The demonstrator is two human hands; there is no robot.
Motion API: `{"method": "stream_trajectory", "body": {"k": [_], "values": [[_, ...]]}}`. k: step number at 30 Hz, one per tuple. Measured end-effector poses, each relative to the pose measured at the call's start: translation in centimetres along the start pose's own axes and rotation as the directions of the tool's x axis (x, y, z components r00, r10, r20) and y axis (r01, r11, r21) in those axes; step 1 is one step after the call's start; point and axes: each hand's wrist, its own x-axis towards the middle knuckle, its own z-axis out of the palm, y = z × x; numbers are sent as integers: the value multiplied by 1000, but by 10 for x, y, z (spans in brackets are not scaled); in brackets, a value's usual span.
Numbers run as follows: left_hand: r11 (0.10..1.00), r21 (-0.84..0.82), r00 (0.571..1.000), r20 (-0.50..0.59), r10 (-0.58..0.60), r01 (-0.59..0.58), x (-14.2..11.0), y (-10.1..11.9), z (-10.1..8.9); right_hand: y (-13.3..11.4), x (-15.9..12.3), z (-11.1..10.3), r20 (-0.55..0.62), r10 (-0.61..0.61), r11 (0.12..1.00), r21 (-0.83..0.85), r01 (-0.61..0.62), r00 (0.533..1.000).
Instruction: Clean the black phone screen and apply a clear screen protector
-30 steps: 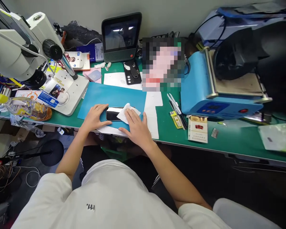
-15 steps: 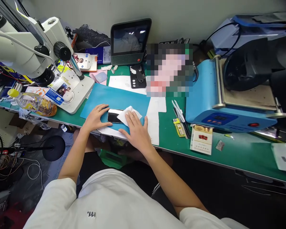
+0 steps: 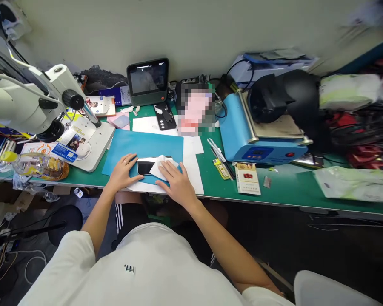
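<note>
A smartphone (image 3: 143, 167) with a dark screen and a pale frame lies flat on a blue mat (image 3: 147, 144). My left hand (image 3: 121, 173) is at its left end, thumb on the near edge and fingers on the far edge, steadying it. Under the fingers of my right hand (image 3: 178, 183) is a white wipe (image 3: 159, 163), pressed on the right part of the screen. That part of the phone is hidden by the wipe and hand. White paper (image 3: 196, 178) lies partly under the mat.
A microscope (image 3: 60, 85) and a bottle (image 3: 40, 165) stand left. Behind the mat are a tablet-like display (image 3: 148, 80) and a dark phone back (image 3: 164, 117). To the right are pens (image 3: 217, 151), a cigarette pack (image 3: 248, 178), a blue machine (image 3: 258, 148) and a wipes packet (image 3: 354, 183).
The camera view has turned to the right, so the bench things appear further left. Both hands stay at the phone, and the wipe has shifted slightly on the screen.
</note>
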Motion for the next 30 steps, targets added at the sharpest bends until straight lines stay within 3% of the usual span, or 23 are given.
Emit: {"method": "stream_trajectory", "body": {"k": [8,22,30], "values": [[999,30,998,-57,25,-23,7,-4,7,4,4,-2,10,53,998,-20,-53,999],[998,54,999,-10,30,-30,9,-4,8,8,6,1,-57,130,991,27,-129,990],[999,32,1000,-9,21,-20,6,-4,6,-5,-1,-3,-75,111,994,18,-110,991]]}}
